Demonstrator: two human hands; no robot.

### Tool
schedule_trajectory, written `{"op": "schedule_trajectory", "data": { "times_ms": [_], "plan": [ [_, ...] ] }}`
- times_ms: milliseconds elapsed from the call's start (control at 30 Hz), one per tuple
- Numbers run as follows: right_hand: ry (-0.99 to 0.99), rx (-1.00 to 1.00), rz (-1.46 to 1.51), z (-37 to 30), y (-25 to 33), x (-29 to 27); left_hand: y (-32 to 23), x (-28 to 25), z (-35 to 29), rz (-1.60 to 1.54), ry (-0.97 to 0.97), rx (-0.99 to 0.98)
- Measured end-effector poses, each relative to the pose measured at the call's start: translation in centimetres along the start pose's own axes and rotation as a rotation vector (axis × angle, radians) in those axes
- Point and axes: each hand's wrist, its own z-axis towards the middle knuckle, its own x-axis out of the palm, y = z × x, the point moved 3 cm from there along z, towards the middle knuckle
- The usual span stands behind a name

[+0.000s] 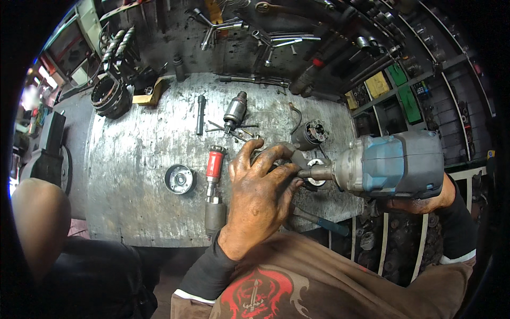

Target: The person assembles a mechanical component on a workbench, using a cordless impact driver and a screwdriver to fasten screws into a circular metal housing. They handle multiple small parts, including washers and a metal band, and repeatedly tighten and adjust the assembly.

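My right hand is closed around the handle of a blue and grey cordless impact wrench, whose nose points left. At its drive end, the fingers of my left hand curl around a dark metal part I cannot make out, mostly hidden by the fingers. Under the wrench's nose lies a pale metal ring. Just beyond stands a dark cylindrical housing with an open, toothed-looking top. Left of my left hand are a red-bodied tool and a grey metal cylinder. A round metal cap lies farther left.
On the metal-topped bench lie a drill chuck, a dark rod and a blue-handled tool. Wrenches hang behind. Shelves of parts stand right. At left is a person's blurred bare limb.
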Motion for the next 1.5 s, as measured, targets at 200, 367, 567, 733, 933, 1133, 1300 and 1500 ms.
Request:
{"op": "schedule_trajectory", "data": {
  "times_ms": [200, 367, 567, 733, 933, 1133, 1300, 1500],
  "plan": [
    [-0.295, -0.148, -0.371, -3.3, -4.6, -1.0, -0.6, -1.0, 0.4, 0.052, -0.070, -0.014],
    [-0.747, 0.101, 0.528, -2.7, -13.9, -0.3, -0.4, -2.0, -0.8, -0.596, -0.203, -0.498],
    [-1.059, 0.161, 0.933, 4.0, -28.3, 4.1, -1.1, -2.1, -1.2, -0.650, -0.304, -0.549],
    [-0.975, 0.217, 1.074, 9.1, -33.4, 7.1, -1.5, -1.1, -1.8, -0.322, -0.250, -0.457],
    [-0.821, 0.071, 0.963, 10.3, -30.2, 9.8, -2.0, -0.4, -2.4, -0.406, -0.334, -0.550],
    [-0.856, 0.140, -0.201, 5.5, -28.2, 9.8, -3.6, -0.8, -2.0, -0.343, -0.313, -0.475],
    [-0.967, -0.059, 0.301, -3.5, -16.6, 11.3, -2.8, -3.1, -2.3, -0.355, -0.303, -0.414],
    [-0.019, -1.365, 0.811, -6.0, 0.2, 9.9, -1.9, -2.8, -1.2, -0.436, -0.210, -0.452]
  ]
}}
